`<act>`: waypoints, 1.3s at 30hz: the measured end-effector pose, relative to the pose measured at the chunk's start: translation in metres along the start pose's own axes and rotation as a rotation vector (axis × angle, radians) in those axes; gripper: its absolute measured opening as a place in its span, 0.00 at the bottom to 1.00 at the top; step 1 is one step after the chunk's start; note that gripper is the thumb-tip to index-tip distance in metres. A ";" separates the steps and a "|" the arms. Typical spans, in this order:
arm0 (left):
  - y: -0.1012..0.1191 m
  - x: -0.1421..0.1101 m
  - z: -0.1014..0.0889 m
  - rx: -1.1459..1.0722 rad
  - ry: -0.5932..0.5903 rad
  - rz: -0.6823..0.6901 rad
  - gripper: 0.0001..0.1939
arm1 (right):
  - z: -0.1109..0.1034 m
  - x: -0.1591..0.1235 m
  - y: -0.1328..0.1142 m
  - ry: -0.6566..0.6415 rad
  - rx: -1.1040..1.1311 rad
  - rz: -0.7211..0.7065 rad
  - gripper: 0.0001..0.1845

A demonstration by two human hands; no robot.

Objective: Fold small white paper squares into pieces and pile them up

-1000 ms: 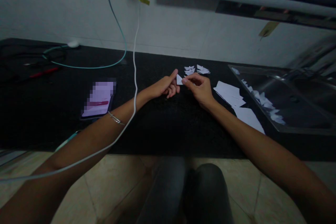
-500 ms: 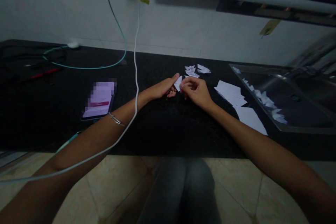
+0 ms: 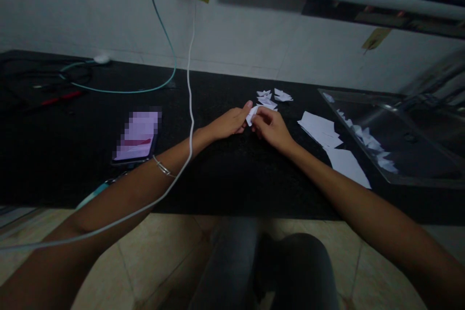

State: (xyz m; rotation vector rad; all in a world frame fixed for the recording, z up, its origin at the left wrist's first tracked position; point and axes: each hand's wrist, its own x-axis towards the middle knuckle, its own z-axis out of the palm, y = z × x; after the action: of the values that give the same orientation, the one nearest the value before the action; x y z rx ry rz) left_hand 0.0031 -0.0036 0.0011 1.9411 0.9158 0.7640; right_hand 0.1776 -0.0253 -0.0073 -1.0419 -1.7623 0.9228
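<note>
While L hand (image 3: 231, 123) & R hand (image 3: 269, 128) both pinch the wht paper piece (image 3: 250, 116), L's curled fingers (image 3: 240, 130) show less than a sec ago. Piece's at R hand's 10 o'clock.

This looks like a kitchen, chiefly because of the metal sink (image 3: 436, 150) set into a long, dark, stone-like surface (image 3: 218, 174), with a drain (image 3: 410, 137) in its floor and what seems to be a tap (image 3: 441, 88), blurred, at its back. Behind the sink rises a pale wall (image 3: 109, 14) with faint tile seams, and below and to the left of it lies a beige tiled floor (image 3: 160, 252). A phone (image 3: 136, 135) well left of the sink suggests a home, though that is less certain.
</note>
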 end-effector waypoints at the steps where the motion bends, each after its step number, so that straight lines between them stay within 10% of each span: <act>1: 0.000 0.000 0.000 -0.005 0.001 0.005 0.37 | 0.000 0.001 0.000 -0.006 0.028 0.029 0.13; 39: 0.014 -0.008 -0.005 -0.329 -0.101 0.137 0.20 | -0.005 -0.004 -0.019 -0.056 0.449 0.208 0.16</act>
State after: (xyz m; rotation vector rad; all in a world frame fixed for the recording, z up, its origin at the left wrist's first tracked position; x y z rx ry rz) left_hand -0.0007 -0.0129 0.0142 1.7446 0.5599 0.8306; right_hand 0.1776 -0.0350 0.0102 -0.9171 -1.4113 1.4115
